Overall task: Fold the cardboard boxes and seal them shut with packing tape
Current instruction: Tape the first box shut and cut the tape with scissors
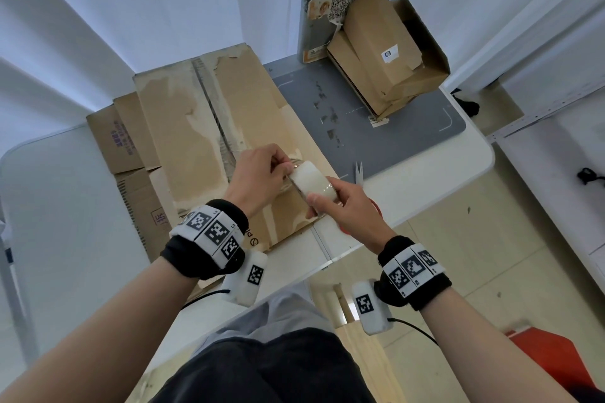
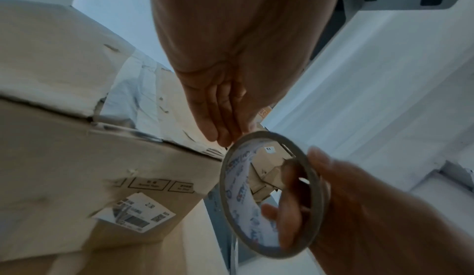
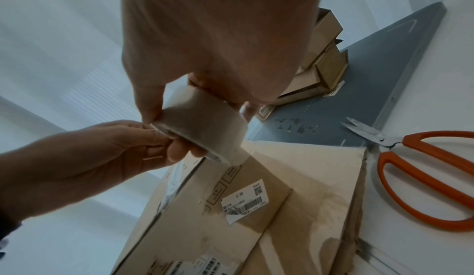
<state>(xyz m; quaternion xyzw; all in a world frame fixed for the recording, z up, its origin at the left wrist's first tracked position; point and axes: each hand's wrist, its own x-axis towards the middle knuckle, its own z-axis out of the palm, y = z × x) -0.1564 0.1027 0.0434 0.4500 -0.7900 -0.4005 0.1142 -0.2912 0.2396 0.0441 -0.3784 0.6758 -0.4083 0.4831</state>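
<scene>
While the right hand (image 1: 340,206) grips the tape roll (image 1: 314,181) with fingers through its core, the left hand (image 1: 258,173) pinches at the roll's rim, probably hunting the tape end (too small to confirm). Flattened cardboard boxes (image 1: 209,127) lie directly beneath both hands, long axis running away from the person. Only the right wrist view shows the scissors (image 3: 420,178) fully, just right of the roll.
</scene>
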